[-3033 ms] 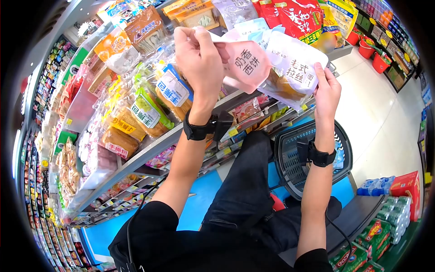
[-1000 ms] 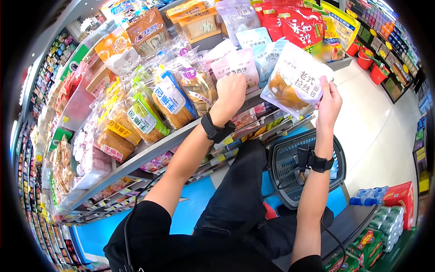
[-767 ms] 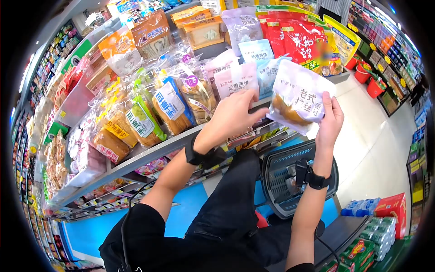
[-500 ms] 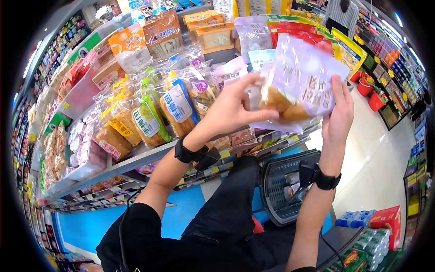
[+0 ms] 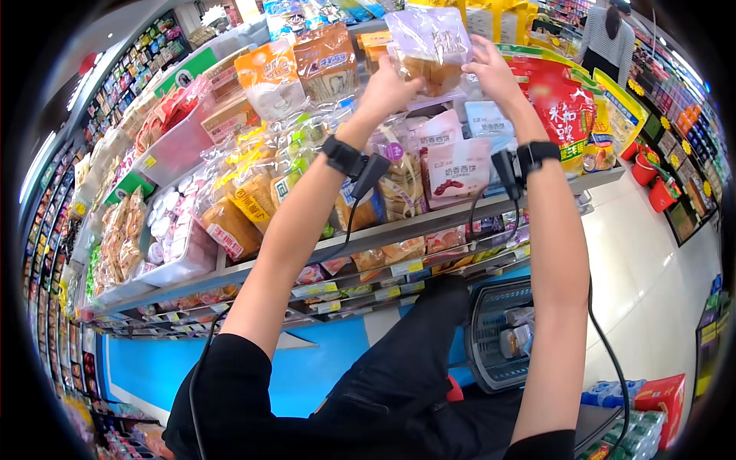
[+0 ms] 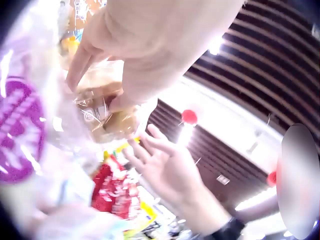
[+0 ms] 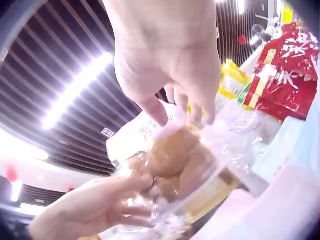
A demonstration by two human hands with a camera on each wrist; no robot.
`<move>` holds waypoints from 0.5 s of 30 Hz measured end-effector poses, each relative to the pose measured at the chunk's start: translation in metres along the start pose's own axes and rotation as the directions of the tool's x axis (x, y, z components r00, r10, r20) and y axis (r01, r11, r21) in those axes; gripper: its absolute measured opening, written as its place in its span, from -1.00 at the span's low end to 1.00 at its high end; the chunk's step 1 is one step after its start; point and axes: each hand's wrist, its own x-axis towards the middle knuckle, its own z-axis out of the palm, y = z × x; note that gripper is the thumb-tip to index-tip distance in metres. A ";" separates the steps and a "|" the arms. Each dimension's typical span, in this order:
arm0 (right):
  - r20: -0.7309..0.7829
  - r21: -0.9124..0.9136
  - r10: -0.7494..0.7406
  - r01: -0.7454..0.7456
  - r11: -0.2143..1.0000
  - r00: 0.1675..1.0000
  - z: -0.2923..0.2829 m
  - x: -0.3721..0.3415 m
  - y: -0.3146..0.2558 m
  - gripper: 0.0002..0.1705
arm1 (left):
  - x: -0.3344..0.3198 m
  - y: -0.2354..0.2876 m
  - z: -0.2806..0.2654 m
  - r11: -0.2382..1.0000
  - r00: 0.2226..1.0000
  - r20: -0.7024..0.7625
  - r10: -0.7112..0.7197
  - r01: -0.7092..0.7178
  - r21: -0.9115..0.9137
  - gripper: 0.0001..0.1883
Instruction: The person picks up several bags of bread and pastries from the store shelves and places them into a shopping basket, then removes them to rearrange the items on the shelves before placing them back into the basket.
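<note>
A clear-and-lilac bag of bread [image 5: 429, 38] is raised over the back row of the shelf display in the head view. My left hand [image 5: 387, 90] grips its lower left corner, thumb across the front. At the bag's right edge, my right hand [image 5: 497, 75] has its fingers spread, fingertips right at the plastic. The left wrist view shows that right hand [image 6: 167, 167] with straight fingers beside the brown bread [image 6: 107, 117]. Seen from the right wrist, the bread [image 7: 175, 162] shows through the clear front, with the left hand [image 7: 95, 205] along its lower side.
Pink biscuit bags [image 5: 456, 169] and packaged loaves [image 5: 249, 192] fill the shelf below my hands. Red pouches [image 5: 563, 115] stand to the right. A black basket [image 5: 491, 368] with packages sits on the floor. A person in stripes [image 5: 607, 42] is at the far right.
Earlier my right hand held the lilac bread bag over the aisle side. It has since moved up and left to the back row, where the left hand has taken hold; the right fingers have spread.
</note>
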 end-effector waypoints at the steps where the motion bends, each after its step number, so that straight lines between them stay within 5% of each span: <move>1: 0.091 0.020 0.027 -0.029 0.999 0.996 0.001 0.004 0.013 -0.18 | 0.004 -0.023 0.013 0.993 0.996 -0.031 0.081 -0.078 0.091 -0.17; 5: 0.209 -0.486 0.274 -0.144 0.862 0.939 0.012 -0.021 0.009 -0.24 | 0.016 -0.035 0.019 0.906 0.970 0.220 0.099 -0.179 0.383 -0.37; 9: 0.229 -0.430 0.096 0.012 0.903 0.969 0.010 -0.022 0.038 -0.24 | 0.027 -0.049 0.035 0.806 0.902 0.292 0.317 -0.419 0.418 -0.45; 13: 0.174 -0.619 0.165 -0.022 0.785 0.971 0.018 -0.022 0.045 -0.34 | 0.042 -0.049 0.040 0.822 0.926 0.334 0.178 -0.326 0.466 -0.48; 15: 0.189 -0.700 0.142 0.032 0.713 0.972 0.027 -0.027 0.045 -0.36 | 0.038 -0.046 0.043 0.933 0.988 0.125 0.086 -0.124 0.337 -0.42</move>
